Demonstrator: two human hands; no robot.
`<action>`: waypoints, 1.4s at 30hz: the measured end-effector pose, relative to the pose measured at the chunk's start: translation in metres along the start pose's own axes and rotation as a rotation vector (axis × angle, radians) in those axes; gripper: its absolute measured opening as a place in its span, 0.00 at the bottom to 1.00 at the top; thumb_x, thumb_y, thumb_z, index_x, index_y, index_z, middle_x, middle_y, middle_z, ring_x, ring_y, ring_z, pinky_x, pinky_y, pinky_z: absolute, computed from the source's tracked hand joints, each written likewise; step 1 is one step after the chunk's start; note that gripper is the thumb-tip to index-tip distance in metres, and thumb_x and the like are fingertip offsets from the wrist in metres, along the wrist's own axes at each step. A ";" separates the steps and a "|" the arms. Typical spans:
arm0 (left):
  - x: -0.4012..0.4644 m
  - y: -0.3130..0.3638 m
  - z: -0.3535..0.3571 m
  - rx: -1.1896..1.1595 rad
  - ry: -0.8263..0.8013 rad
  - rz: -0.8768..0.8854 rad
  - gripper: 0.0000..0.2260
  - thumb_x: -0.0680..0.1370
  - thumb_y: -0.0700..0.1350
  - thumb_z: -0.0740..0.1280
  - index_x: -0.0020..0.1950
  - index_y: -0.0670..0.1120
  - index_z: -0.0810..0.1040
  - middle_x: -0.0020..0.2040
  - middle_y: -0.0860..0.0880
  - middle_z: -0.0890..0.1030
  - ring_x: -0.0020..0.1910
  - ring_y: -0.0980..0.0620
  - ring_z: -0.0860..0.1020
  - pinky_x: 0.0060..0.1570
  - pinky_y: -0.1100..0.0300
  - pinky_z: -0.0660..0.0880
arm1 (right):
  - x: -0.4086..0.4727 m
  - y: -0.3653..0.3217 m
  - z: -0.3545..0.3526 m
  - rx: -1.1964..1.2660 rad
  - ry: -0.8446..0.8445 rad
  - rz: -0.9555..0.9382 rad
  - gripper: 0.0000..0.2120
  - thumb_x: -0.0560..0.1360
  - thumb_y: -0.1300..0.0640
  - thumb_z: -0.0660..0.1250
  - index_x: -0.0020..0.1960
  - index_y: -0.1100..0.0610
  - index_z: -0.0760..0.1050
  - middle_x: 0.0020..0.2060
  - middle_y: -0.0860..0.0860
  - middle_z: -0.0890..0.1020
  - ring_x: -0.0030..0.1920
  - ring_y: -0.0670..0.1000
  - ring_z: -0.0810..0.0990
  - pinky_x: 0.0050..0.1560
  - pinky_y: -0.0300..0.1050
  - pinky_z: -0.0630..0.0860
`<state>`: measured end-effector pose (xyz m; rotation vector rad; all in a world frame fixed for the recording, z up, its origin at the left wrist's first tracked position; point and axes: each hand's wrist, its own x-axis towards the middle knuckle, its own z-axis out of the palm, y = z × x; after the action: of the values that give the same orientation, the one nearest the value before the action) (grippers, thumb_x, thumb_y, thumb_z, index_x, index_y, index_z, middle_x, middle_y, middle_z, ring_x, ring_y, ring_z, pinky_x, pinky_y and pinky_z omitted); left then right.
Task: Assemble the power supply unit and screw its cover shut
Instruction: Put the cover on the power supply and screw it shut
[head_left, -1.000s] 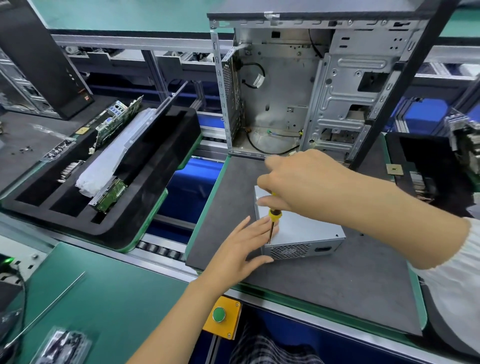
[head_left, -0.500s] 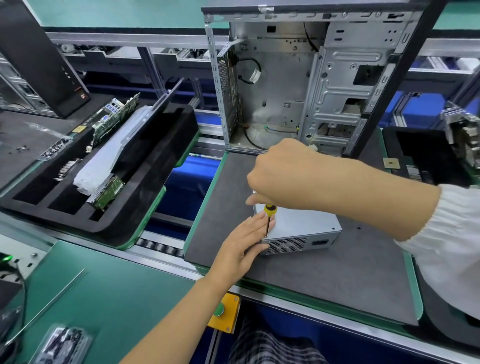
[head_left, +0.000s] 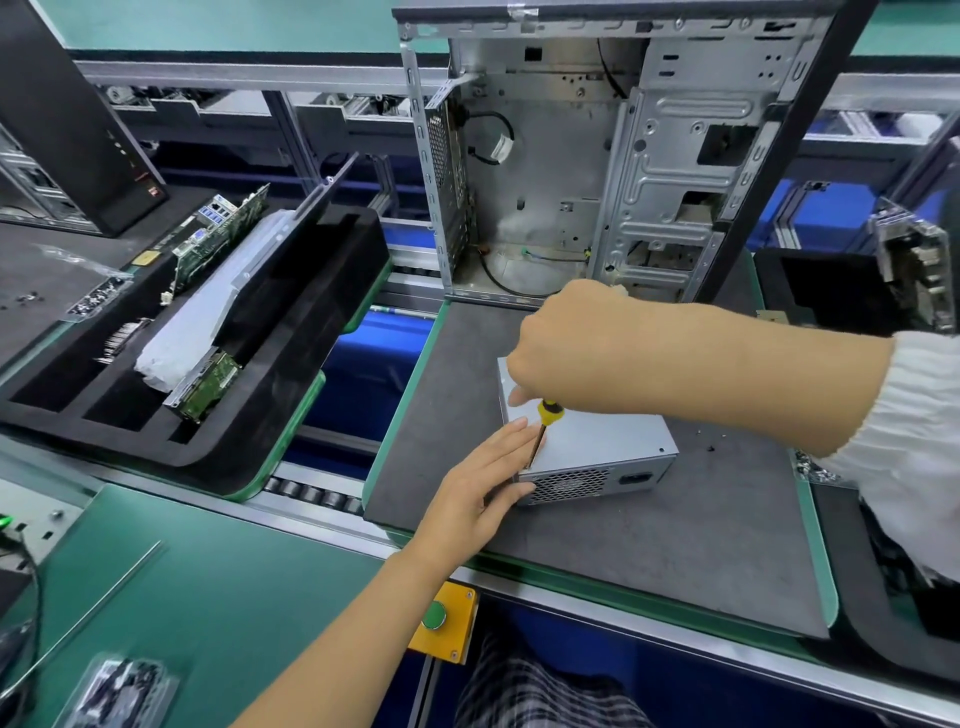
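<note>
Head view: over the last second we see the right hand (head_left: 582, 348) keep its grip clamped on the yellow-handled screwdriver (head_left: 544, 426), tip still at the near-left top corner of the power supply unit (head_left: 587, 447). Left hand (head_left: 483, 488) stays flat against the unit's left side, fingers straight, bracing. Looks like we're mid-way driving a cover screw; the screw itself is hidden. Unit: grey metal box, fan grille facing us, lying on the dark tabletop (head_left: 649, 551) before the open PC case (head_left: 571, 156).

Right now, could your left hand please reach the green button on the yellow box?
Probably yes: the left hand only rests open against the power supply, and the green button sits uncovered beside that forearm.
</note>
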<state>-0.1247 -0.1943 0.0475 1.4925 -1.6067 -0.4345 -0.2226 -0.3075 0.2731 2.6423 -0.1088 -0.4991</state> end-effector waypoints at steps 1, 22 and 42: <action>0.001 0.000 -0.002 -0.001 -0.007 0.002 0.22 0.79 0.37 0.68 0.73 0.43 0.71 0.74 0.50 0.70 0.76 0.52 0.64 0.75 0.53 0.61 | 0.001 -0.001 0.002 -0.007 -0.014 0.001 0.21 0.80 0.46 0.57 0.36 0.58 0.60 0.33 0.52 0.71 0.28 0.51 0.62 0.26 0.41 0.56; 0.001 0.003 -0.002 0.017 0.001 -0.033 0.25 0.78 0.44 0.70 0.74 0.47 0.69 0.75 0.54 0.69 0.75 0.55 0.63 0.74 0.55 0.62 | 0.004 -0.005 0.002 -0.076 -0.001 -0.094 0.10 0.74 0.57 0.65 0.54 0.57 0.70 0.43 0.53 0.76 0.28 0.50 0.62 0.25 0.43 0.56; 0.019 0.020 -0.015 -0.226 0.063 -0.289 0.19 0.72 0.54 0.75 0.62 0.59 0.78 0.70 0.58 0.65 0.61 0.55 0.72 0.53 0.62 0.73 | -0.010 0.013 0.028 0.149 -0.065 0.050 0.08 0.74 0.58 0.63 0.39 0.55 0.66 0.30 0.48 0.65 0.28 0.49 0.64 0.26 0.40 0.58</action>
<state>-0.1235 -0.2035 0.0780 1.5508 -1.2504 -0.6993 -0.2419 -0.3293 0.2586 2.7611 -0.2406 -0.5802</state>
